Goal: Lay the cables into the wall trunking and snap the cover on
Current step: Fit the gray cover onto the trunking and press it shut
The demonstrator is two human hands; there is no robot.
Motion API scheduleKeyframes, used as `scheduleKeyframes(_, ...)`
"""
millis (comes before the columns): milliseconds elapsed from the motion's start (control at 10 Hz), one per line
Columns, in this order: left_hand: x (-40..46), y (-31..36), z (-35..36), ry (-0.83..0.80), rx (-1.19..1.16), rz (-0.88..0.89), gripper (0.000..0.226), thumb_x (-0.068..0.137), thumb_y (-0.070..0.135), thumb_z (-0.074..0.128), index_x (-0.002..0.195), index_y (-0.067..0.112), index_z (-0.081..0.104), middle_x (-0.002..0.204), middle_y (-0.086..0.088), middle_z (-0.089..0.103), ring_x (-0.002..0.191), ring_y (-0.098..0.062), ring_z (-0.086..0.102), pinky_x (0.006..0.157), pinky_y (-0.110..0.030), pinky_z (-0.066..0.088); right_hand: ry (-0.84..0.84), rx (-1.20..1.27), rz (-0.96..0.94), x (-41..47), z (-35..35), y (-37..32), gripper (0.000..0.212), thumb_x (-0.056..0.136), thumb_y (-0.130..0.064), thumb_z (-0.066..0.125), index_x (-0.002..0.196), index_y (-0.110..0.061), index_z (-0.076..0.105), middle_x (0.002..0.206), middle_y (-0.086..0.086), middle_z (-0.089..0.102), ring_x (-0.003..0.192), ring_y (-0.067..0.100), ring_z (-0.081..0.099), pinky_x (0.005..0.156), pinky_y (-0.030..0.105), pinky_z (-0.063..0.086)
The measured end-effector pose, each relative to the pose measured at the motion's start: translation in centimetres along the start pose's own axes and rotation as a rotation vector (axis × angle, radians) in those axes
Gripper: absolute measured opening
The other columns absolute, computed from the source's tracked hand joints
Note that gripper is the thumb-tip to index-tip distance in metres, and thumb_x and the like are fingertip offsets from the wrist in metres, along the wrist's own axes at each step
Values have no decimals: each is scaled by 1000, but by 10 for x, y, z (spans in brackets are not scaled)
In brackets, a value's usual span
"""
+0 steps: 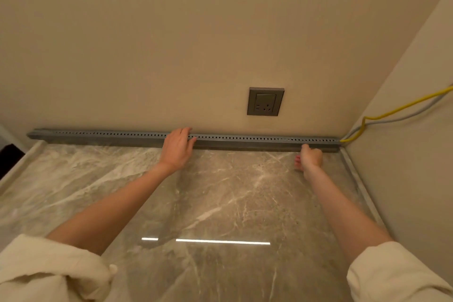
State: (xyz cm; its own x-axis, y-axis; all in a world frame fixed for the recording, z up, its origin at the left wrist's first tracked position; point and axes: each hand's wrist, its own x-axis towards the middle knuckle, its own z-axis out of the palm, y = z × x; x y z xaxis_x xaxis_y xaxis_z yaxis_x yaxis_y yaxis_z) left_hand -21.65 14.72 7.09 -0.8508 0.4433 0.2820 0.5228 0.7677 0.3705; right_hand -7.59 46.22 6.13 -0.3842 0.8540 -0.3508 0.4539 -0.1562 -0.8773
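A glossy grey-brown marble worktop (220, 203) with pale veins fills the near scene. Along its far edge, against the wall, lies a long grey slotted plastic trunking (110, 137), running from the left side to the right corner.
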Motion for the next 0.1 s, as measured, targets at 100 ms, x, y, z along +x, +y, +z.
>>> scheduleKeyframes(100, -2, -5, -32, -2, -124, 19, 35, 96, 25, 46, 122, 2, 53, 109, -16, 65, 103, -31, 60, 91, -42, 46, -37, -68, -129, -26, 12, -6, 36, 94, -19, 44, 73, 3, 62, 72, 18, 66, 68, 30, 61, 77, 46, 53)
